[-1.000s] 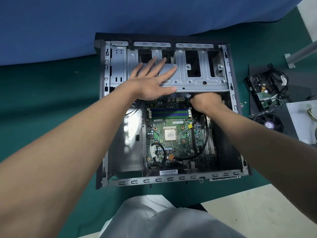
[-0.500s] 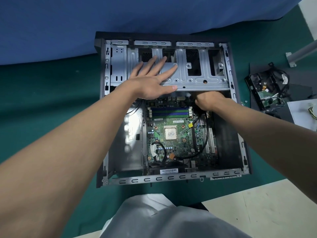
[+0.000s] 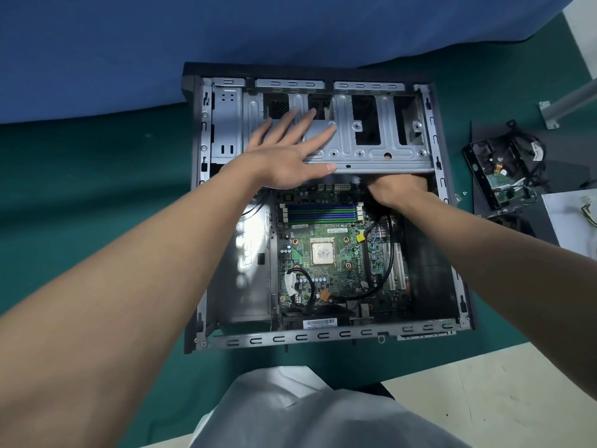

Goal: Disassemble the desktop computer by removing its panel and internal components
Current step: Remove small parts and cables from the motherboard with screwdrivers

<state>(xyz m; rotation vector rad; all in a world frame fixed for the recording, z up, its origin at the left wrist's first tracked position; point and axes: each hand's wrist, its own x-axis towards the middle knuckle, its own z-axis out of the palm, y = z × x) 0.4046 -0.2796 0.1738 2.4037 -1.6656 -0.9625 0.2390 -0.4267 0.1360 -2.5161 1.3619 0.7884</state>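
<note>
The open computer case (image 3: 206, 240) lies on its side on the green mat, side panel off. Its green motherboard (image 3: 336, 253) shows a bare processor, blue memory slots and black cables (image 3: 391, 253). My left hand (image 3: 287, 153) lies flat with straight fingers on the silver drive cage (image 3: 384, 150) at the far end. My right hand (image 3: 397, 189) reaches under the cage's near edge at the board's far right corner. Its fingers are hidden beneath the metal, so what they touch cannot be seen.
Removed parts lie on the mat to the right: a black drive bracket with a circuit board and cables (image 3: 504, 169), a fan below it, and a white unit (image 3: 575, 221). A blue cloth (image 3: 161, 43) hangs behind the case. A pale floor (image 3: 484, 399) borders the mat at near right.
My right hand has shifted slightly and pushed further under the cage's edge. The left hand has stayed flat on the cage.
</note>
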